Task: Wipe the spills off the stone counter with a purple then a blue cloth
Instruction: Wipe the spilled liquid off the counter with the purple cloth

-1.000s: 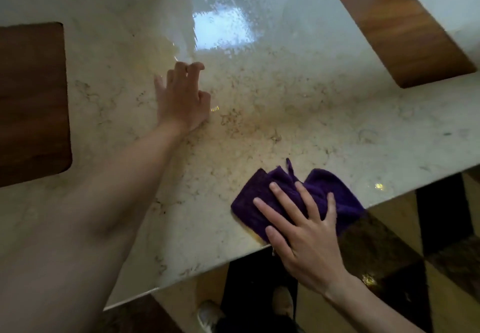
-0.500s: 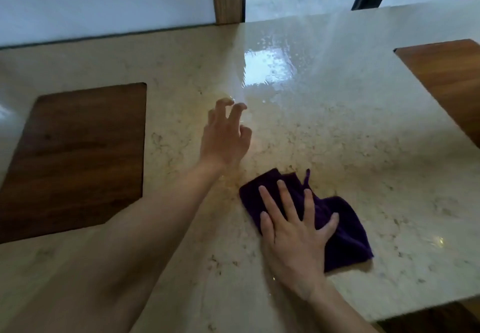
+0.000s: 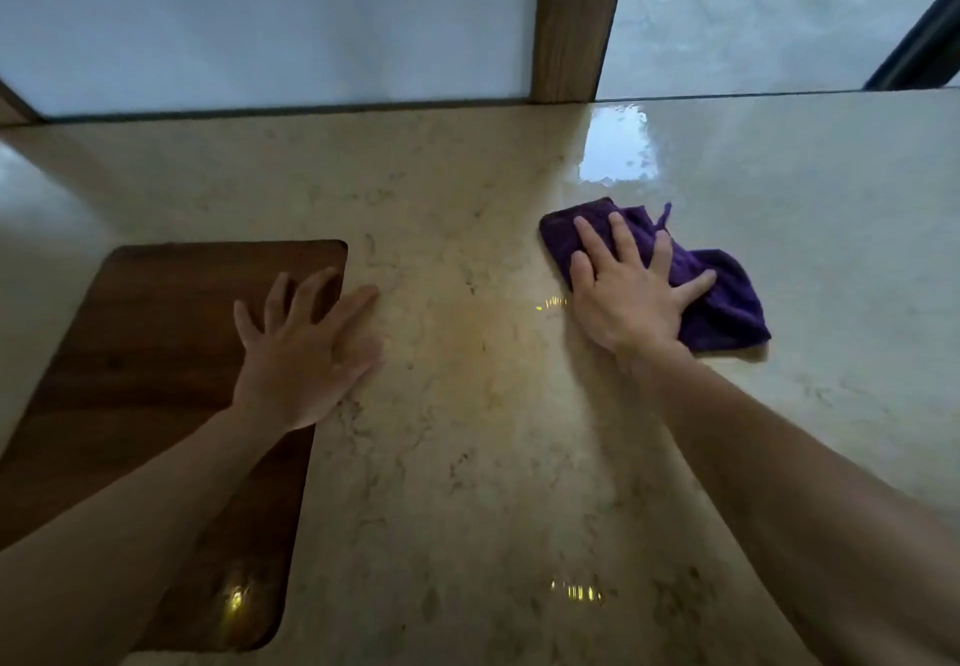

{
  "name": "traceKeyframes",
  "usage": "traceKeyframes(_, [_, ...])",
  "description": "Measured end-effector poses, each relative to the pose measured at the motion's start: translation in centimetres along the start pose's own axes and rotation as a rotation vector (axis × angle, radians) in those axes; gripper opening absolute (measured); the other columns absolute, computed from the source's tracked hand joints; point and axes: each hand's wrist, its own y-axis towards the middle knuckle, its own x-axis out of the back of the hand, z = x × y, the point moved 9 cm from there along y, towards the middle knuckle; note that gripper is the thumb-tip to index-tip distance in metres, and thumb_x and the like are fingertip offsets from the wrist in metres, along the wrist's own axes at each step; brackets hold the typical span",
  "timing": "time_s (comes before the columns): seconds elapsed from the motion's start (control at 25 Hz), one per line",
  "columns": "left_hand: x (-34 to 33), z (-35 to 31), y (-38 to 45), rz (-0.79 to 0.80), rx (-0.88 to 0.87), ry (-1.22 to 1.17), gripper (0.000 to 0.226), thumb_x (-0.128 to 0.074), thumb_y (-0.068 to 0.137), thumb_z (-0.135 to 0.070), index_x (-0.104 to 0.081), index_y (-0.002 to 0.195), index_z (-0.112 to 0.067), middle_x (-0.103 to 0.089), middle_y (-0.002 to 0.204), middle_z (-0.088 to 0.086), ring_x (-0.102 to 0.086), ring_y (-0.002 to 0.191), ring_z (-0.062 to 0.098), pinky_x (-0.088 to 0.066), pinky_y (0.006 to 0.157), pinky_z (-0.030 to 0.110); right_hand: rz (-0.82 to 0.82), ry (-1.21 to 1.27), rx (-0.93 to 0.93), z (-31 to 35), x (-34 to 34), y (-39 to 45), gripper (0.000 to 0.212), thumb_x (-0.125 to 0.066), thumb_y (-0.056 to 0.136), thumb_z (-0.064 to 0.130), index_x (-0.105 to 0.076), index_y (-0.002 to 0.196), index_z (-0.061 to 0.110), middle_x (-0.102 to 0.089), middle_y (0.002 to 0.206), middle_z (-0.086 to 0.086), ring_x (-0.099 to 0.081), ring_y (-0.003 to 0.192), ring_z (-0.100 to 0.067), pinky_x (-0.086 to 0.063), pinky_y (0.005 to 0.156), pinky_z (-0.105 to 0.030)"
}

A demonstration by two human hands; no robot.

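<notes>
The right grip (image 3: 631,296) is pressing flat, fingers spread, on the purple cloth (image 3: 722,301), which is lying on the stone bench (image 3: 467,457) just before a wet sheen (image 3: 615,153); the left grip (image 3: 306,353) is resting open, straddling the wooden inlay (image 3: 156,353)

The glossy, veined cream stone desk (image 3: 467,457) mirrors light. Under the left hand (image 3: 306,353) lies a matt dark wooden rectangular inset panel (image 3: 145,353); under the right hand (image 3: 628,296), a fuzzy purple cloth (image 3: 722,301).
</notes>
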Motion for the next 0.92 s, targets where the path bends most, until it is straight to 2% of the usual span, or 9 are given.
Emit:
traceKeyframes(0.2, [-0.3,0.0,0.2,-0.069,-0.033,-0.005,0.074,-0.007,0.085,-0.084,-0.022,0.150,-0.052,-0.018,0.162,0.000,-0.010,0.151,0.043,-0.011,0.110,0.079,-0.004,0.017,0.011,4.0,2.0,13.2,0.051,-0.016,0.100,0.051,-0.014,0.151,0.056,-0.003,0.167,0.015,0.007,0.153,-0.033,0.008,0.102,-0.083])
traceKeyframes(0.44, [-0.3,0.2,0.5,-0.101,-0.020,-0.032,0.073,-0.008,0.084,-0.086,-0.017,0.149,-0.055,-0.016,0.163,-0.001,-0.007,0.152,0.042,-0.007,0.112,0.077,-0.025,-0.006,0.091,9.3,2.1,18.9,0.054,-0.015,0.098,0.051,-0.018,0.152,0.053,-0.013,0.167,0.011,-0.001,0.152,-0.035,0.007,0.104,-0.082])
traceKeyframes(0.68, [-0.5,0.4,0.6,-0.075,-0.005,-0.056,0.071,-0.015,0.082,-0.085,-0.017,0.148,-0.056,-0.010,0.163,-0.005,0.001,0.153,0.039,-0.002,0.115,0.074,0.075,-0.088,0.380,11.0,0.4,14.3,0.049,-0.014,0.100,0.058,-0.018,0.148,0.061,-0.010,0.165,0.021,0.001,0.154,-0.028,0.005,0.110,-0.075])
traceKeyframes(0.8, [-0.5,0.4,0.8,-0.063,0.002,-0.050,0.070,-0.018,0.083,-0.082,-0.017,0.148,-0.056,-0.009,0.163,-0.005,0.002,0.153,0.038,0.000,0.115,0.074,0.101,-0.104,0.501,11.2,-0.6,7.8,0.047,-0.013,0.100,0.059,-0.015,0.146,0.065,-0.009,0.165,0.023,0.000,0.154,-0.025,0.005,0.113,-0.070])
traceKeyframes(0.92, [-0.4,0.3,1.0,-0.065,-0.003,-0.033,0.064,-0.024,0.089,-0.078,-0.017,0.149,-0.056,-0.010,0.164,-0.004,0.001,0.152,0.039,-0.002,0.114,0.075,0.116,-0.097,0.536,9.7,-2.0,-0.4,0.045,-0.013,0.101,0.059,-0.012,0.145,0.067,-0.008,0.164,0.025,0.000,0.153,-0.023,0.007,0.116,-0.066])
